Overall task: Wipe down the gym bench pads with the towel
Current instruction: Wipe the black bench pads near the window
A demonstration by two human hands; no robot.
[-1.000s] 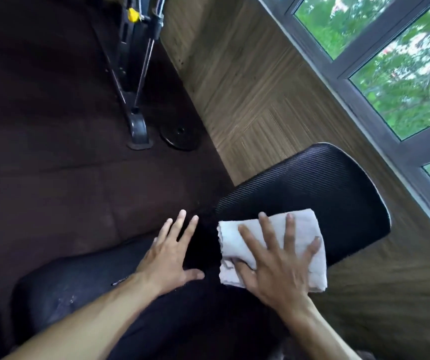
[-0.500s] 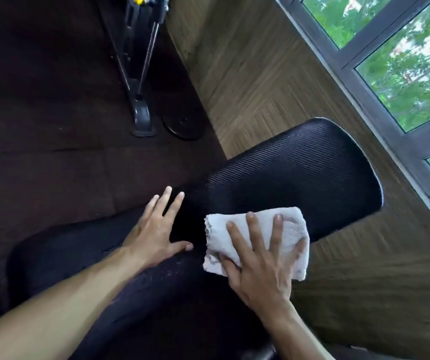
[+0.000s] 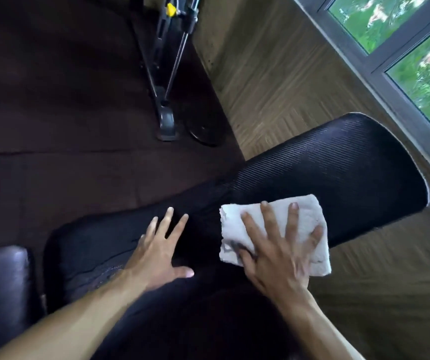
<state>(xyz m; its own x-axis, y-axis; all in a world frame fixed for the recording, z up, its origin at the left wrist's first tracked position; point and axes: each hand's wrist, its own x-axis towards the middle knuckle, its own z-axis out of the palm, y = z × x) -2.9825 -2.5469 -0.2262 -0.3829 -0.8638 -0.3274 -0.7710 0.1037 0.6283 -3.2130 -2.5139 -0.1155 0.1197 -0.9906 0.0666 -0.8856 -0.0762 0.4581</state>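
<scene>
Right now the towel (image 3: 276,229), a folded white cloth with some grey marks along its near edge, lies flat on the black ribbed bench pad (image 3: 338,172), close to that pad's near rim and just beside the dip where it meets the darker pad (image 3: 91,245) running toward the person. The right hand (image 3: 276,253) lies spread on top of the towel, fingers straight and splayed, pressing it down rather than gripping it. The left hand (image 3: 156,253) rests palm-down on the darker pad beside it, also with fingers straight and relaxed, holding nothing and touching no cloth; it looks to be bracing the person.

Judging from this, the step in hand is a wiping stroke on the ribbed pad. To do it well, the palm should keep even pressure so the whole folded face drags on the surface rather than only the fingertips. Strokes would best follow the ribs, so the cloth gets into the grooves, and overlap from the near rim out to the rounded far end. The outer corner of the towel hangs past the pad's edge, so it could slip off; the hand should shift inward. The seam between the pads probably needs its own pass.

Beyond the bench lie a dark floor mat (image 3: 53,100), a metal stand (image 3: 165,81), a weight plate (image 3: 204,129), wooden flooring (image 3: 273,87) and a window (image 3: 416,55).
</scene>
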